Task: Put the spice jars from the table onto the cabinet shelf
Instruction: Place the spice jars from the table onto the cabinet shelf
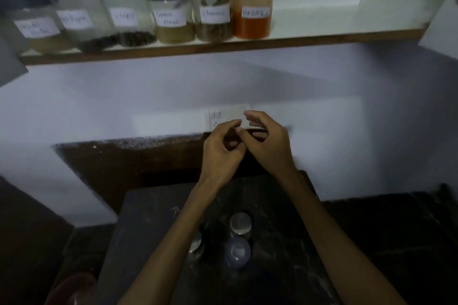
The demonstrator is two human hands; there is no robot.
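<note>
Six spice jars (254,5) already line the cabinet shelf (322,37), about three jars (241,222) remain on the near tabletop (148,218), while both hands, left hand (220,153) and right hand (266,142), meet empty above.

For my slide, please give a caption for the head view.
Empty hands meet between six shelf jars and three table jars.

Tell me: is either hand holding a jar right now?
No, the left hand and right hand are empty, fingers touching each other.
</note>
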